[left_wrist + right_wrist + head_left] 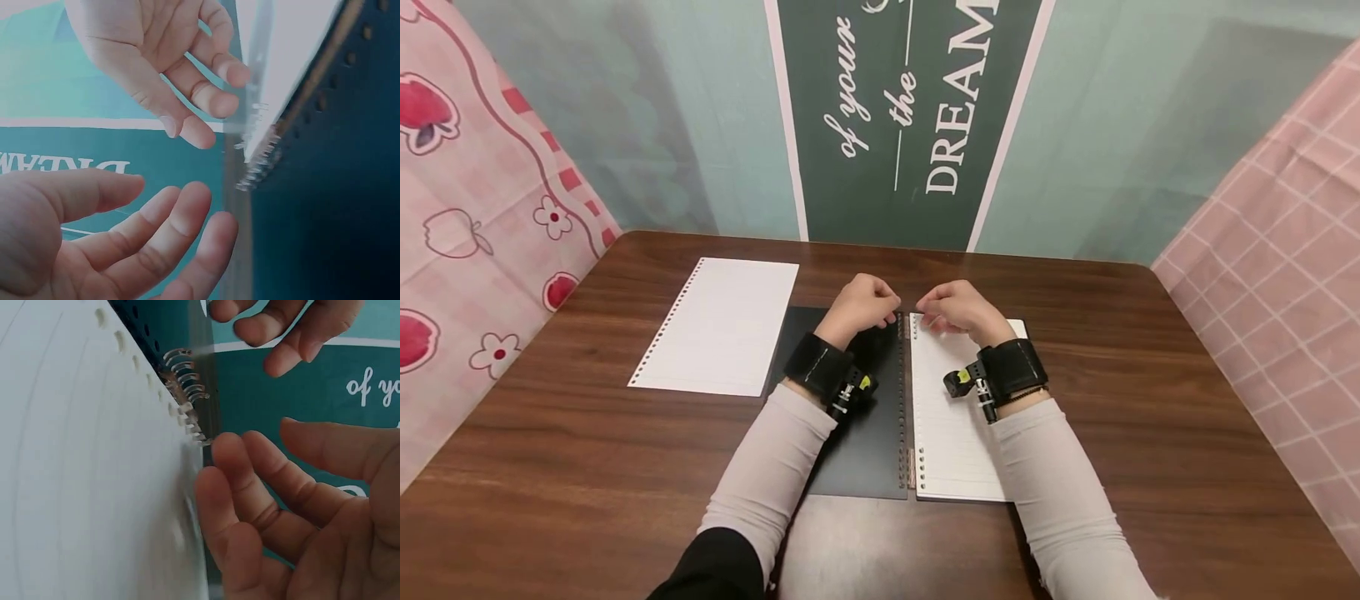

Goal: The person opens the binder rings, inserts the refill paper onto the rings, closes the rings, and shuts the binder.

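An open loose-leaf binder lies in front of me in the head view, its dark cover [859,467] on the left and lined pages [958,458] on the right. My left hand [859,307] hovers at the top of the spine with fingers loosely bent, holding nothing. Across from it, my right hand [962,308] is over the pages' top left corner. In the right wrist view its fingertips [215,487] are right at the paper's edge, and nothing is pinched between thumb and fingers. Clear rings [187,376] at the spine's end stand parted.
A loose punched sheet [718,325] lies left of the binder, next to the dark cover. Both lie on a brown wooden table [1150,467]. Behind its far edge hangs a green cloth [895,208] with white lettering; pink patterned cloths [1292,292] flank the sides.
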